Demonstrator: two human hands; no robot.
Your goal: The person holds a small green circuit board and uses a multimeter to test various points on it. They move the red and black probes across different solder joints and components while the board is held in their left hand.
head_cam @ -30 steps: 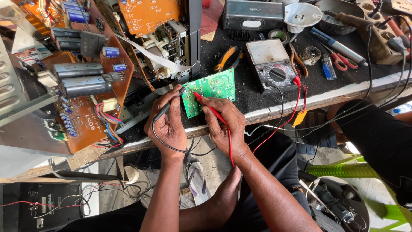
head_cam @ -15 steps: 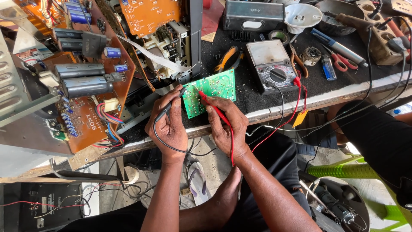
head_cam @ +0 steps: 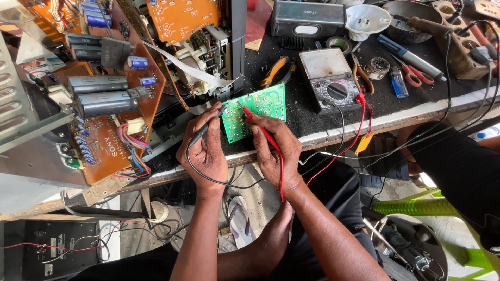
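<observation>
A small green circuit board [head_cam: 260, 106] lies on the black bench top near its front edge. My left hand [head_cam: 205, 151] grips a black test probe [head_cam: 208, 125] whose tip touches the board's left edge. In my right hand [head_cam: 273, 148] is a red test probe [head_cam: 260, 127], its tip on the board's left middle. Both leads run to an analogue multimeter [head_cam: 333, 83] just right of the board.
A large brown circuit board [head_cam: 112, 135] with grey capacitors and an opened chassis fill the left. Orange-handled pliers [head_cam: 276, 70], red scissors [head_cam: 411, 75], a screwdriver [head_cam: 411, 54], a lighter [head_cam: 398, 83] and a soldering iron [head_cam: 424, 23] lie on the bench. Another person's dark sleeve [head_cam: 458, 171] is at right.
The red probe tip has shifted slightly on the green board; both hands stay in nearly the same place.
</observation>
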